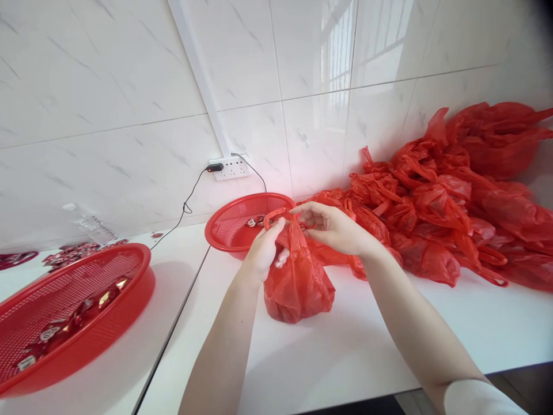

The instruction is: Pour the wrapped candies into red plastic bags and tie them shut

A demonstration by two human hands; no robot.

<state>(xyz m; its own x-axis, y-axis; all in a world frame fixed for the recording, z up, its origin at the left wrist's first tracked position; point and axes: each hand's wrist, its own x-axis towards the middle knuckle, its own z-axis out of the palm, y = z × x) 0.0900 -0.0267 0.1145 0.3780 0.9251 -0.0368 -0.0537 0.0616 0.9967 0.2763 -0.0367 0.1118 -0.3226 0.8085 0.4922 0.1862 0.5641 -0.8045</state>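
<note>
A small filled red plastic bag (299,282) stands on the white table (345,357) in front of me. My left hand (263,251) is closed around the bag's neck, gripping it just under the handles. My right hand (334,229) pinches the bag's handle loops at the top, fingers curled on the red plastic. Both hands meet above the bag. What is inside the bag is hidden.
A round red mesh basket (235,227) sits just behind the bag with a few wrapped sweets in it. A larger red basket (73,323) with wrapped sweets lies at the left. A heap of tied red bags (449,196) fills the right back. A wall socket (231,168) with a cable is behind.
</note>
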